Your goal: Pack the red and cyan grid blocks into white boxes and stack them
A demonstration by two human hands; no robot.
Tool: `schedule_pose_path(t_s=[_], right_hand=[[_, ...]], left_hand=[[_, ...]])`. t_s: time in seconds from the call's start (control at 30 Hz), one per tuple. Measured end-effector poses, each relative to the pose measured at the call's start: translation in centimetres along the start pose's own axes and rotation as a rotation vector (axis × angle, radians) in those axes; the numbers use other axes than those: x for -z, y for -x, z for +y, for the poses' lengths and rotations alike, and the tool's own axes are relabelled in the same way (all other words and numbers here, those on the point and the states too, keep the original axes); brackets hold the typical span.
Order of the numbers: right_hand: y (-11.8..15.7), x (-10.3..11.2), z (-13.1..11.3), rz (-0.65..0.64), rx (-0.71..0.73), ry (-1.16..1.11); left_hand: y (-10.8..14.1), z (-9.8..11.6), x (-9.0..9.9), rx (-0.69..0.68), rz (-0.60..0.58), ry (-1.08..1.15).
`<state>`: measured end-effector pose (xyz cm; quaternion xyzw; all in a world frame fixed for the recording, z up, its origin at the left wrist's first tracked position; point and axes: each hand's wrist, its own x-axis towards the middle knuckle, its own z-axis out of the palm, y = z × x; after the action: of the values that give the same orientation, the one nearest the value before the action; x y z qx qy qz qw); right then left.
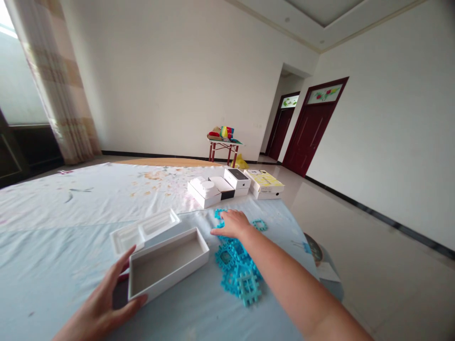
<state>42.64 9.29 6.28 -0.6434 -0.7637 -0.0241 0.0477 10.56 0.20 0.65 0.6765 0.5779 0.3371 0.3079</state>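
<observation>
My left hand [103, 293] grips the left end of a long white open box [168, 284], thumb on the near corner and fingers at the far corner. Inside, the box shows a bare greyish bottom. My right hand [232, 224] is over the far end of a pile of blue plastic interlocking blocks [236, 272], thumb and fingers apart. Blue blocks show around its fingertips; whether it touches them I cannot tell. One square blue block [259, 225] lies apart, right of that hand. Behind the box rests a white plastic tray insert [144, 229].
Across the table stand a white box with a white item in it [204, 192], an open black-and-white box [222, 186], a white box with a dark top [237, 181] and a yellow-and-white box [265, 183]. A floral cloth [88, 199] covers the table. A stool [325, 267] is beside its right edge.
</observation>
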Motion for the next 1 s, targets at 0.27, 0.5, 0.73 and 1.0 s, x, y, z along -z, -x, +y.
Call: schedule_pose_path(t_s=[0.27, 0.5, 0.73, 1.0], right_hand=[[-0.5, -1.4, -0.2, -0.074, -0.027, -0.094], [-1.1, -1.2, 1.4, -0.025, 0.022, -0.334], [-2.3, -1.9, 1.7, -0.055, 0.029, -0.444], [-1.2, -1.6, 1.9, 0.026, -0.054, -0.316]], left_hand=[[-0.2, 0.0, 0.6, 0.004, -0.107, -0.034], [0.1, 0.3, 0.6, -0.021, -0.113, -0.023], [0.3, 0.2, 0.6, -0.009, -0.148, -0.036], [0.3, 0.6, 0.7, 0.001, -0.143, -0.035]])
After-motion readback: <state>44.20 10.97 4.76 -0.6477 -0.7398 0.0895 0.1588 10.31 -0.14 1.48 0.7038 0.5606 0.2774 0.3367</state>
